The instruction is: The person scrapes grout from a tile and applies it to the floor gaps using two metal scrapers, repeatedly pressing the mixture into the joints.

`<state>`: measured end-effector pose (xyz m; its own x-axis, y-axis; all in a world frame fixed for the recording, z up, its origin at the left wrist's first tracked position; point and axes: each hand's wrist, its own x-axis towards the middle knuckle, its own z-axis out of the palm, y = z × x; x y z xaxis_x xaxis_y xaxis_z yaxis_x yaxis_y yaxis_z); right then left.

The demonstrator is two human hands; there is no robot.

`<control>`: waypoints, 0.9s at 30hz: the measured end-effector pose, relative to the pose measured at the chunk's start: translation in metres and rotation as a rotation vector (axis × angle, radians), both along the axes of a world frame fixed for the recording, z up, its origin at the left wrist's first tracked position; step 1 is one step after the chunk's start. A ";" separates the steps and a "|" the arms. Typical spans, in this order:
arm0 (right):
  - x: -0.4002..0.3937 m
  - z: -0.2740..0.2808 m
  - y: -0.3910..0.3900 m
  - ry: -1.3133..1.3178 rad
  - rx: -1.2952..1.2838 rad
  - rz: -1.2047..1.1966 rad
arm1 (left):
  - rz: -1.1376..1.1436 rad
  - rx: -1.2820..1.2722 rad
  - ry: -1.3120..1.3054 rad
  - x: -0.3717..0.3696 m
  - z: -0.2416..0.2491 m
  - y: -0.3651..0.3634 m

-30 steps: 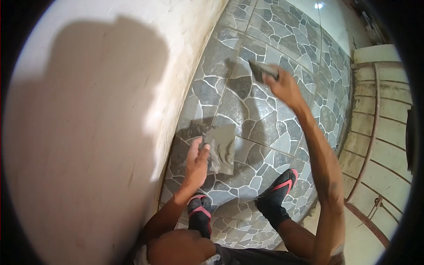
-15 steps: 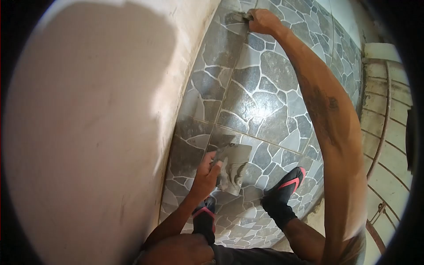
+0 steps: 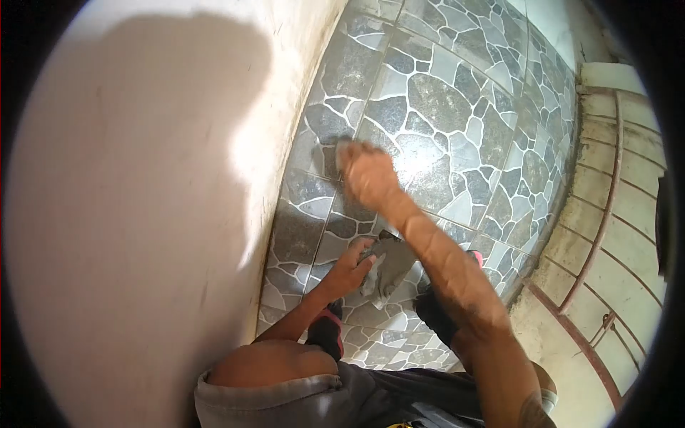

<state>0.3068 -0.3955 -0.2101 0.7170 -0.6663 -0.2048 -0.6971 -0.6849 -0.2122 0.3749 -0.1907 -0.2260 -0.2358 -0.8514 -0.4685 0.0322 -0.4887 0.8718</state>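
My left hand (image 3: 348,269) grips the edge of a flat, thin grey plate (image 3: 401,262) low over the floor, thumb on top. Wet grey paste (image 3: 383,277) lies smeared on it. My right hand (image 3: 369,175) is closed and blurred by motion, above the tile joint and beyond the plate. A pale edge shows at its fingers; what it holds is too smeared to name. Under both hands is a stone-patterned tile floor (image 3: 435,107) with pale lines and straight joints.
A plain wall (image 3: 143,214) with a shadow on it rises close on the left. At right stands a metal-framed panel (image 3: 628,214) with a rusty bar. My feet, in dark socks and sandals (image 3: 327,328), stand on the tiles below the plate.
My right hand has come back from the far end of the joint towards me and the plate. My left hand and the plate have shifted slightly right, and the plate has turned a little.
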 end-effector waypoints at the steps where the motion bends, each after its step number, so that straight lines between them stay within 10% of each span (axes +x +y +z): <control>1: 0.000 0.006 0.016 -0.017 0.048 -0.012 | -0.026 0.045 0.013 0.000 0.004 0.000; 9: -0.023 0.014 -0.006 -0.444 0.472 -0.077 | -0.004 0.128 0.129 0.005 -0.007 0.014; 16: -0.001 -0.002 -0.122 -0.183 -0.036 -0.240 | -0.057 0.186 0.034 0.011 0.004 0.011; 27: 0.031 -0.002 0.043 -0.107 0.201 -0.028 | -0.022 -0.011 0.020 0.012 -0.016 0.012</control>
